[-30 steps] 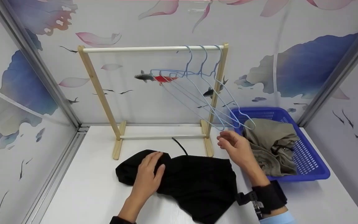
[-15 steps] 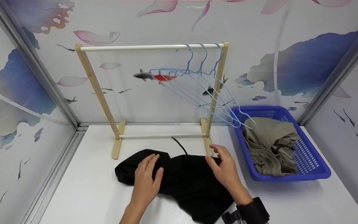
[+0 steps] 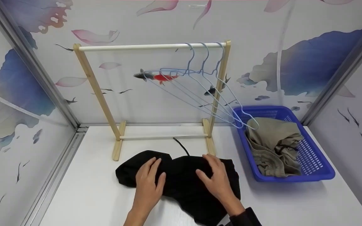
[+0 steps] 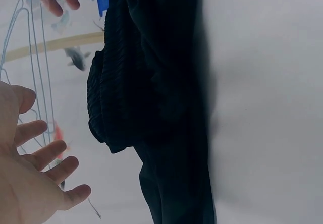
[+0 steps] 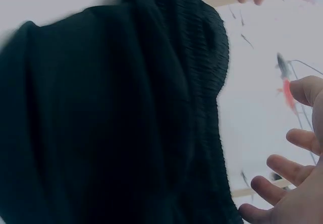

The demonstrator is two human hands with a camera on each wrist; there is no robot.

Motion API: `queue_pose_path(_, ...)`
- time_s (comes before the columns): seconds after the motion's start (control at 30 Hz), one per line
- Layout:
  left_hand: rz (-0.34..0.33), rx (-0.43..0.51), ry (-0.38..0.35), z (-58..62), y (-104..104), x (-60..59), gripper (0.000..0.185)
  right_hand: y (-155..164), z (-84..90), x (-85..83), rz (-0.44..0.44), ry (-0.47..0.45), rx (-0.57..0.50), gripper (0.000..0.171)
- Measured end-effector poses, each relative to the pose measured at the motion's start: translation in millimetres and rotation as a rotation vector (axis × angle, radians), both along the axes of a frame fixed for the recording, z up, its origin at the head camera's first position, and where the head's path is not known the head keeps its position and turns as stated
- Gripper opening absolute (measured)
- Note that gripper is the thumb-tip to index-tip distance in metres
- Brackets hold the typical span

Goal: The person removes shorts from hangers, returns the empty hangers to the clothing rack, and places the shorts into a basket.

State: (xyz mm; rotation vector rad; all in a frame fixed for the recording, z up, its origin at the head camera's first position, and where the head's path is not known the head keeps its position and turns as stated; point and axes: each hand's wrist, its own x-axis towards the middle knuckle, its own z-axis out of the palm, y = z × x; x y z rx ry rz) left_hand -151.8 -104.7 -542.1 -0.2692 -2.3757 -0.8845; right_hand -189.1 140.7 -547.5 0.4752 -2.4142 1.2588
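Note:
A black pair of shorts or trousers lies bunched on the white table, with a gathered elastic waistband showing in the right wrist view. A thin black cord sticks out from its far edge. My left hand hovers over its left part, fingers spread and relaxed. Over its right part is my right hand, fingers loosely bent and holding nothing. Both wrist views show a gap between the fingers and the cloth. Several light blue wire hangers hang at the right end of the rack.
Behind the cloth stands a wooden rack with a white top rod. At the right sits a blue perforated basket with khaki clothing in it. Patterned walls enclose the white table at the back and sides.
My right hand has moved left and nearer, from below the hangers to above the black cloth. The left hand has barely moved. One hanger has swung a little; the cloth lies as before.

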Motion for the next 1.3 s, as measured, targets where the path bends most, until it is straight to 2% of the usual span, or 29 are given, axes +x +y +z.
queue_pose_path(0.17,0.008,-0.008,0.014,-2.5,0,1.8,0.043,-9,-9.5,6.7,0.015,-0.087,0.019,0.061)
queue_pose_path(0.37,0.013,-0.013,0.037,-4.1,0,2.0,0.045,-19,-22.0,10.0,0.01,-0.047,0.103,0.07)
queue_pose_path(0.47,0.016,-0.011,0.025,-3.8,0,2.7,0.046,-24,-26.9,10.3,0.01,-0.027,0.142,0.074)
queue_pose_path(0.6,0.015,-0.014,0.001,-2.5,0,3.6,0.047,-29,-30.3,10.7,0.016,-0.051,0.177,0.078)
queue_pose_path(1.03,0.007,-0.025,-0.053,-4.0,2,5.2,0.046,-48,-30.5,11.0,0.039,-0.215,0.33,0.105)
queue_pose_path(1.3,0.012,-0.04,-0.041,-6.2,3,6.6,0.046,-58,-33.5,4.7,0.051,-0.291,0.401,0.114)
